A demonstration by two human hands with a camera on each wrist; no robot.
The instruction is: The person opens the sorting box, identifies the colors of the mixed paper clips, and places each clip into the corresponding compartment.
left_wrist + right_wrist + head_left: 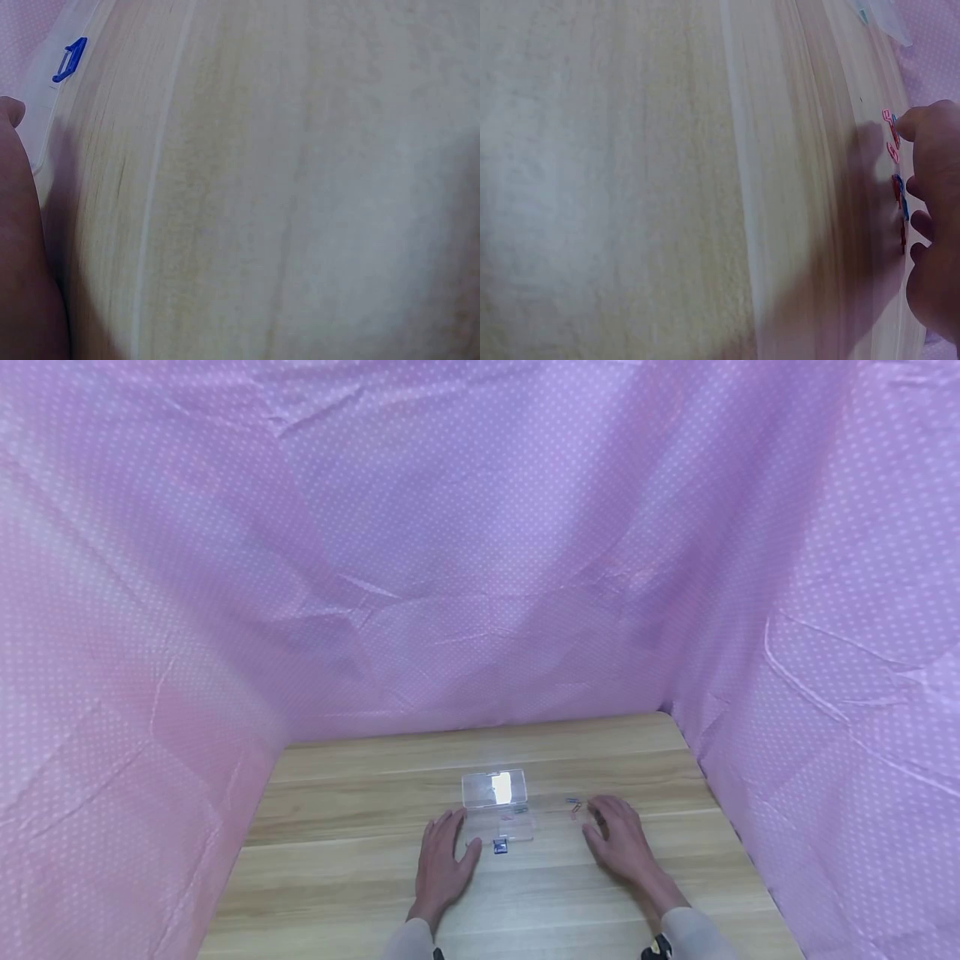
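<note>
Box: clear plastic rectangular box (480,829), hinged lid raised behind, blue plastic latch (500,846) at its front.
Paper clips: small red, pink and blue paper clips (577,807), on the wooden table (337,860) right of the box.
Left hand (441,864): relaxed, clasping nothing, at the box's left side.
Right hand (618,839): right of the box, beside the clips; thumb and forefinger parted, seemingly grasping nothing.
Handling: best pinch one clip by its end, steadying the box lightly.

Off-white sleeves (699,933), blk wrist gear (657,948) on L & R, hands (446,864) bare.
</note>
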